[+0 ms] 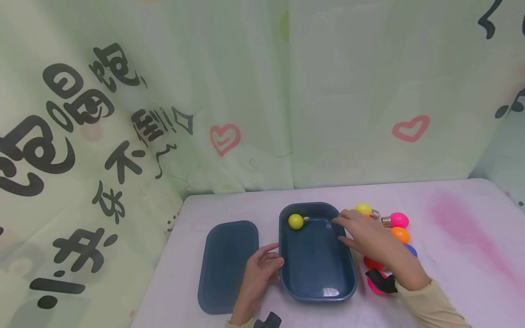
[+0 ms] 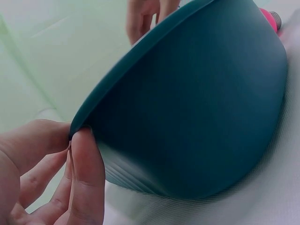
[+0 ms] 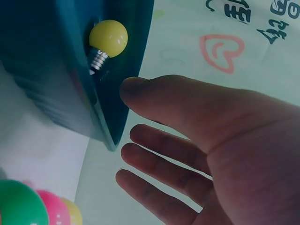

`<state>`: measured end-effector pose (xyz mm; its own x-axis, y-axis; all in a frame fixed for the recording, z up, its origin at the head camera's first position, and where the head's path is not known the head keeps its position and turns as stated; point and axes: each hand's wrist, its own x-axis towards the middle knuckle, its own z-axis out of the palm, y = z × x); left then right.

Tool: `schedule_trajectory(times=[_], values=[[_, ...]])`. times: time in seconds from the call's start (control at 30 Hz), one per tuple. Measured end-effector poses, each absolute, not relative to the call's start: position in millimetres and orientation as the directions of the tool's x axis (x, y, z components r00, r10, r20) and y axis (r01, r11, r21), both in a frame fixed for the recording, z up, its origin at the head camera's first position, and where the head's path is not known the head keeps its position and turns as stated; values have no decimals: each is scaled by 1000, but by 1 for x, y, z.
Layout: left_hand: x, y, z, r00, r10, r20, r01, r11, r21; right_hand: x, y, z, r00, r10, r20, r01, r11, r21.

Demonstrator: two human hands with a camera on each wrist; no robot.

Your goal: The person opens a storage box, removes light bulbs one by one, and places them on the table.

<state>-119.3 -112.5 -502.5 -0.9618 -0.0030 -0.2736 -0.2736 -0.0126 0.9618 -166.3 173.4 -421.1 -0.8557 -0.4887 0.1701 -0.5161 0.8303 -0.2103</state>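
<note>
A deep dark-blue plastic box [image 1: 316, 269] with rounded corners sits in the middle of the table. Inside it, near the far left corner, lies a yellow light bulb [image 1: 295, 222] with a silver screw base. My left hand [image 1: 258, 271] is at the box's left side; in the left wrist view its thumb and finger [image 2: 87, 159] pinch the rim. Over the right rim reaches my right hand [image 1: 369, 239], its fingers spread and holding nothing. In the right wrist view the thumb [image 3: 140, 91] is beside the box wall, close to the bulb.
Left of the box lies a flat dark-blue lid [image 1: 227, 269]. Several colourful bulbs are on the right, among them a yellow one [image 1: 362, 209], a pink one [image 1: 399, 220] and an orange one [image 1: 400, 235], partly hidden by my right arm. A printed curtain [image 1: 348, 114] hangs behind the table.
</note>
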Motion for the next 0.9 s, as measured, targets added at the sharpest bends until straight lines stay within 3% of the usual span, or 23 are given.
schedule_trajectory(times=[0.37, 0.9], values=[[-120, -113, -503, -964, 10, -267, -267, -29, 963, -181, 153, -426, -805, -560, 195, -592, 779, -208], [-119, -111, -502, -963, 0, -269, -269, -22, 963, -193, 131, -429, -779, -588, 219, -627, 742, -238]])
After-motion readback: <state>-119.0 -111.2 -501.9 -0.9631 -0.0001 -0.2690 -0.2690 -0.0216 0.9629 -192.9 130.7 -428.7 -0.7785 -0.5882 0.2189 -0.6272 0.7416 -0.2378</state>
